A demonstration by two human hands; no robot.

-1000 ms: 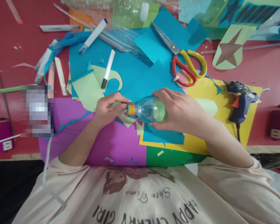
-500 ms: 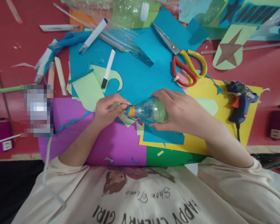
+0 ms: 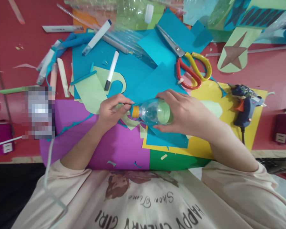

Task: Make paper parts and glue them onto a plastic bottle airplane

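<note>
**Smooth bottle, small pinch: where the grip could fail**

The small clear bottle point(image 3: 154, 111) lies on its side at the middle of the view. It is lifted just above the paper, with its orange neck point(image 3: 134, 111) pointing to 9 o'clock. The right hand point(image 3: 183, 113) is wrapped around its body from the 3 o'clock side, thumb below and fingers over the top. The left hand point(image 3: 112, 109) is closed into a fingertip pinch right at the neck, where a sliver of blue paper point(image 3: 132, 105) shows. I cannot tell whether that sliver is stuck on or only pressed there.

The likeliest slip, as I judge it, is rotation. The wall is slick and round, so a twist from the left fingertips could turn the bottle inside the right palm. The sliver is tiny and could crease, skew or drop among the scraps on the purple sheet point(image 3: 109, 146) at 7 o'clock. Too hard a squeeze could dent the thin plastic.

Farther out, the glue gun point(image 3: 245, 103) rests on the yellow sheet point(image 3: 205, 149) at 3 o'clock, close to the right forearm. A swing of the elbow could knock it or snag its cord. The scissors point(image 3: 190, 68) lie at 1 o'clock, blades pointing away towards 11. A marker point(image 3: 111, 70) at 11 o'clock could roll if the blue sheets point(image 3: 133, 73) shift.
</note>
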